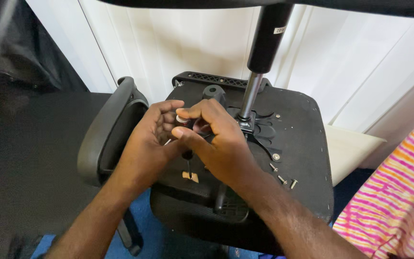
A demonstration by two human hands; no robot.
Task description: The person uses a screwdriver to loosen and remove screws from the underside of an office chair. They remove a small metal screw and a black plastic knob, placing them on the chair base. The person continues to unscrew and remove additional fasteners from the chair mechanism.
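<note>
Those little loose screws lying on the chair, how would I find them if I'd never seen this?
Start at the upturned office chair seat, its black underside facing up with the gas cylinder rising from the middle. Go to the right of the right hand, toward the seat's near right edge. There lie three small silver screws, loose on the black surface, unlike the bolts already fixed in the underside.

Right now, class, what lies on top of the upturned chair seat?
On the chair seat: a gas cylinder, three loose screws and both hands. What the hands hold is mostly covered.
</note>
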